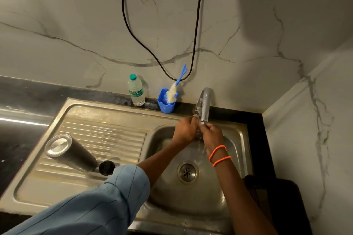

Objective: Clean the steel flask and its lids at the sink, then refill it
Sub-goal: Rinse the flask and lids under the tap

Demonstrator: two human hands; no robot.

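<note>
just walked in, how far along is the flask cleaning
Midway, it seems. The flask stands upside down on the draining board with a black lid beside it, seemingly washed. Both hands, left hand and right hand, hold something small under the running tap. Refilling remains.

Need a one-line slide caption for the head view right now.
Both hands, left hand and right hand, rinse a small item under the running tap; steel flask waits on the drainboard.

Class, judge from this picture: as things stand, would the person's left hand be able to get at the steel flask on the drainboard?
Probably yes. The steel flask stands upside down on the drainboard, on the left hand's side, with bare ribbed steel between them. But that hand is busy under the tap with something small; what, I cannot tell.
</note>
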